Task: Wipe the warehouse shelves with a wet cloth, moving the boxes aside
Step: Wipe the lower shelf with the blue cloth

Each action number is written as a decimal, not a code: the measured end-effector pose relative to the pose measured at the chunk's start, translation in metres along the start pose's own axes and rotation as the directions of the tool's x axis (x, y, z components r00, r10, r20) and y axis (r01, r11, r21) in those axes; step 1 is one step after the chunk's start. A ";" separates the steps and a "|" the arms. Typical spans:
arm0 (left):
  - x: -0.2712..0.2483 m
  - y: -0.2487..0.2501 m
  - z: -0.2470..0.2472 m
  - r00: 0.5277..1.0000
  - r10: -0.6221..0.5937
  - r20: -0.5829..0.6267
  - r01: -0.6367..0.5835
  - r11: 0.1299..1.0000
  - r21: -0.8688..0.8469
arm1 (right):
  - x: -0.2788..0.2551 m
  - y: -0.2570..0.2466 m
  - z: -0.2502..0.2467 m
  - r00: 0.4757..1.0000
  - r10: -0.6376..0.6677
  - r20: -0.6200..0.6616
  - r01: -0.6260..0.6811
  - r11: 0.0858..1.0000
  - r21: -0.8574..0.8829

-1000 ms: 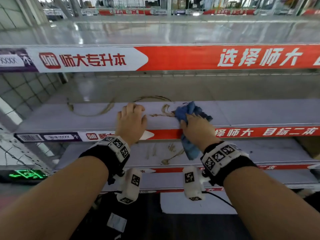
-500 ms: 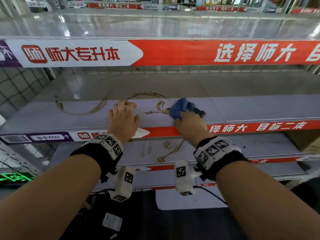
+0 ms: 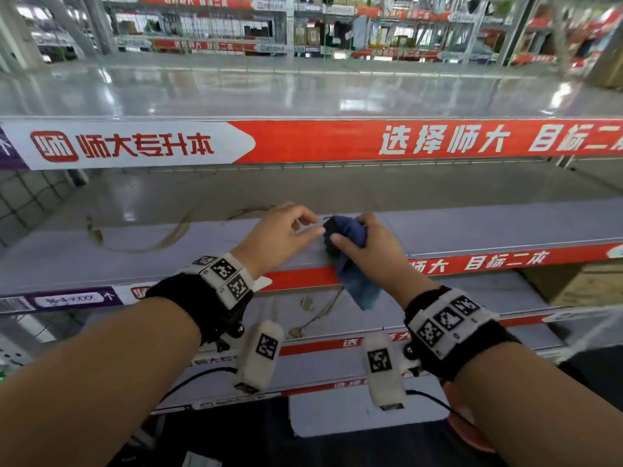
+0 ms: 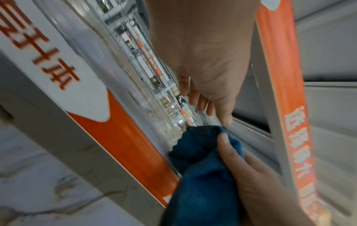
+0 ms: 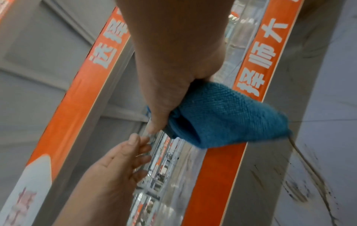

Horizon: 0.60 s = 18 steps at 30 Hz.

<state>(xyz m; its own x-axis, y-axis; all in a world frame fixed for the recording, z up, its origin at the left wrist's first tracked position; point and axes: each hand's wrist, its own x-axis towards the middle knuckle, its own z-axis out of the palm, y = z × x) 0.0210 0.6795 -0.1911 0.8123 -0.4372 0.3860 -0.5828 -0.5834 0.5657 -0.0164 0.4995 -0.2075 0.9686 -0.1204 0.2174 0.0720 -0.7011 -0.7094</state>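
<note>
cloth (image 3: 350,264), blue and bunched, is clenched in the right hand (image 3: 374,254), thumb pressed on its top fold, its loose tail draping over the front lip of the middle shelf (image 3: 505,230) toward 6 o'clock. left hand (image 3: 276,237) sits just at 9 o'clock of it with fingers loosely released, tips almost at the cloth's edge, whether touching i cannot tell. outward, brown ring stains (image 3: 135,237) curve across the shelf toward 9 o'clock, bare grey surface runs off toward 3 o'clock, and the red label strip (image 3: 472,261) lines the front edge.
</note>
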 end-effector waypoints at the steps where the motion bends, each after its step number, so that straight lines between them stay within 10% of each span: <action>1: 0.003 0.009 0.005 0.999 -0.006 0.046 0.009 0.998 -0.054 | 0.000 0.002 -0.003 0.999 0.034 0.003 -0.034 0.996 0.077; 4: 0.007 0.021 0.022 0.985 -0.041 0.170 0.063 0.990 -0.123 | -0.002 0.004 -0.010 0.980 0.146 0.132 -0.190 0.873 0.448; 8: 0.008 0.027 0.033 0.971 -0.034 0.235 0.073 0.984 -0.162 | 0.000 0.010 -0.017 0.944 0.218 0.250 -0.321 0.785 0.530; 18: 0.011 0.019 0.034 0.997 -0.011 0.078 0.018 0.996 -0.090 | -0.014 0.011 -0.046 0.944 0.052 0.325 -0.049 0.999 -0.016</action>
<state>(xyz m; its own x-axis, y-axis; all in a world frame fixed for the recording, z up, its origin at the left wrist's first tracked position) 0.0186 0.6401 -0.2010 0.8142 -0.4830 0.3221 -0.5641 -0.5270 0.6357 -0.0404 0.4610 -0.1880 0.9957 0.0784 -0.0496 0.0203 -0.7055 -0.7084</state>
